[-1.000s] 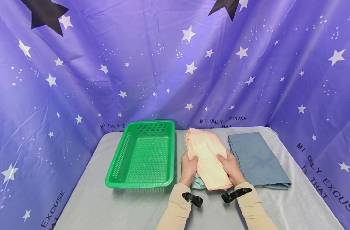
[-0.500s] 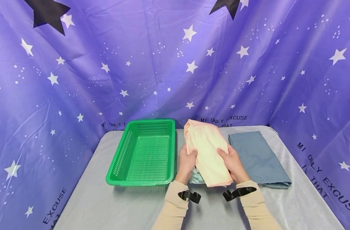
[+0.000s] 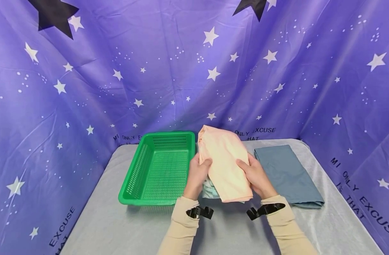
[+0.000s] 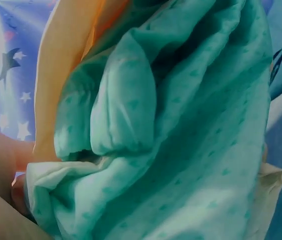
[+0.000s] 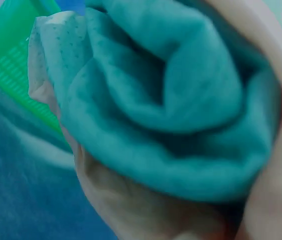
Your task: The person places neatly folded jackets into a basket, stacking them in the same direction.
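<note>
Both hands hold a peach folded cloth (image 3: 225, 163) over the table, one at each side. My left hand (image 3: 196, 173) grips its left edge, thumb on top. My right hand (image 3: 255, 174) grips the opposite edge, also thumb on top. Under the peach layer, a mint-green cloth with small printed marks (image 3: 209, 188) shows below the left hand. In the left wrist view this green cloth (image 4: 181, 145) hangs in loose folds. From the right wrist it appears as a curled green bundle (image 5: 181, 100) inside the peach layer. Most fingers are hidden behind the cloth.
A green plastic basket (image 3: 125, 193) with slotted walls stands left of the hands. To their right lies a folded blue-grey cloth (image 3: 288, 175). A pale grey cover spreads over the table (image 3: 143, 230). Purple star-printed curtains (image 3: 168, 71) enclose the back and sides.
Both hands have raised the peach cloth with the green one beneath it and shifted it left, closer to the basket. The basket and blue-grey cloth stay in place.
</note>
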A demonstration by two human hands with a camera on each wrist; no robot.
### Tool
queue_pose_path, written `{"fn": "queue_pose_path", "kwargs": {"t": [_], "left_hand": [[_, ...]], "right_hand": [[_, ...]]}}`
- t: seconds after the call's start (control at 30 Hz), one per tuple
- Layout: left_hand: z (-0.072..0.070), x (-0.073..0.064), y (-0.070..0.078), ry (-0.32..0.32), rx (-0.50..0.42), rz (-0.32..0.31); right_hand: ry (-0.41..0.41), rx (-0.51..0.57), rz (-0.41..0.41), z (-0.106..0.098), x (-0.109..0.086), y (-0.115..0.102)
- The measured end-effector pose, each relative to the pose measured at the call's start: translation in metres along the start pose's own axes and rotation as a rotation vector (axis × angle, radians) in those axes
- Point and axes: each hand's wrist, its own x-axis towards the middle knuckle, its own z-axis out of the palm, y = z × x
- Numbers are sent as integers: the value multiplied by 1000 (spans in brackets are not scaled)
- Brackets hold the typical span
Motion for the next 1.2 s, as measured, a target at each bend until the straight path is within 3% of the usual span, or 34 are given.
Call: {"fn": "queue_pose_path", "kwargs": {"t": [0.2,0.63,1.2], "left_hand": [[-18,0,13,-33,4,-2],[-58,5,42,-80,2,13],[-111,10,52,-55,46,-42]], "right_hand": [[-80,30,-49,5,2,-12],[-240,81,-64,28,9,-34],[-328,138,-65,73,24,-46]]}}
